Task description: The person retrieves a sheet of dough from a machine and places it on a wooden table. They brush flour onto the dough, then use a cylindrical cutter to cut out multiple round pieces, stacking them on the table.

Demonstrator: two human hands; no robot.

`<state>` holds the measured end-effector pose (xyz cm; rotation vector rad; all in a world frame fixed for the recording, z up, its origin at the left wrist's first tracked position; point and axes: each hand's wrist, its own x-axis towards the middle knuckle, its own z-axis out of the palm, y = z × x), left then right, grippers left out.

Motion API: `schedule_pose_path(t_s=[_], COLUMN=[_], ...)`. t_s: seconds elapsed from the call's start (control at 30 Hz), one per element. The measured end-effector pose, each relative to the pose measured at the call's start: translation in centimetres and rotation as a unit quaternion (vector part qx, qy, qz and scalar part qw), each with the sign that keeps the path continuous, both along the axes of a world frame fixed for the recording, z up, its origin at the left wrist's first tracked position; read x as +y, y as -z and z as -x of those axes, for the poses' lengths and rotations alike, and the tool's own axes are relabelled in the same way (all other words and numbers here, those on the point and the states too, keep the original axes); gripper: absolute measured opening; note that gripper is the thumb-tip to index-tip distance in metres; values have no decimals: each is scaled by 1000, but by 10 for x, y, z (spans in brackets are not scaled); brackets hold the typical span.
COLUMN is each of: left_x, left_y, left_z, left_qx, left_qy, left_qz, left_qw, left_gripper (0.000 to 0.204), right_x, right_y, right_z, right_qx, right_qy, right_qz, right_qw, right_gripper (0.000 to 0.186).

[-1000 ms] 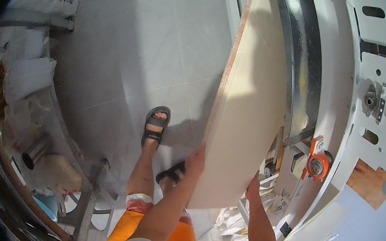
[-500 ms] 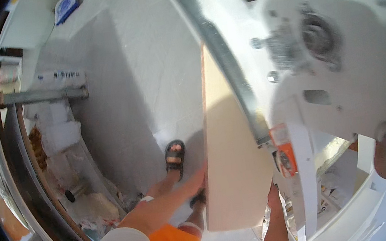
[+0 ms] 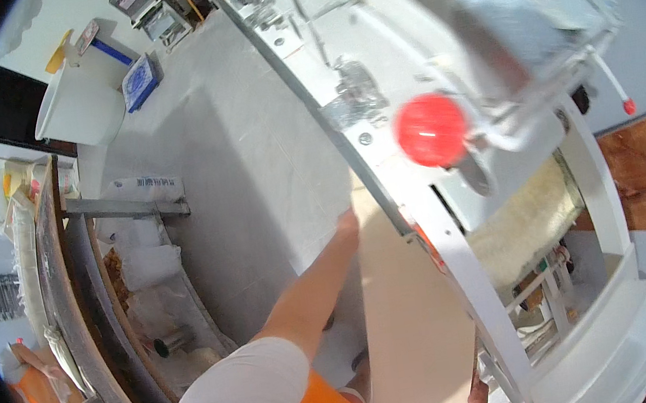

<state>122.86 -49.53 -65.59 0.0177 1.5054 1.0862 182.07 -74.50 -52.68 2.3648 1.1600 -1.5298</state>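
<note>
The left forearm (image 3: 304,302) is being stretched forward, and the left edge of the pale board (image 3: 413,328) is being gripped by the left hand (image 3: 349,222). The board's far right side is being covered by the white machine (image 3: 517,159). Low beside the board's right edge, the right hand (image 3: 477,400) is being partly hidden; its grip cannot be told.

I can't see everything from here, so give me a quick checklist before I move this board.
1. Left hand at the pale board's left edge: ok.
2. Right hand's grip: cannot tell, shadowed and partly hidden.
3. Board's far end fully in sight: not ok, the white machine overlaps it.
4. Feet fully visible: not ok, mostly hidden.
5. White sack apart from the board: ok.
</note>
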Motion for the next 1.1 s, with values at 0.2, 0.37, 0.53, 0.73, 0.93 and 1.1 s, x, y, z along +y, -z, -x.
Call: schedule_pose_path(t_s=[0.2,0.37,0.53,0.73,0.93,1.1], left_x=[-191,-324,-368,-336,-332,-394], left_y=[-120,-221,-318,-459,-564,-604], left_z=[-25,-22,-15,-4,57,141], left_qx=[-120,-184,-238,-256,-394,-363], left_qy=[-117,-247,-338,-424,-427,-442], left_qz=[55,48,-44,-47,-285,-337], left_qw=[984,950,910,868,762,748], left_gripper=[55,58,60,58,66,67], right_x=[-118,-211,-185,-15,108,163], right_y=[-81,-178,-244,-315,-435,-538], right_z=[-85,-138,-142,-54,109,252], right_qx=[-63,-62,-99,-111,-117,-128], right_qy=[-105,-214,-247,-330,-416,-475], right_qz=[57,106,95,10,-77,-112], right_qw=[991,969,959,937,898,863], right_gripper=[51,51,52,53,55,57])
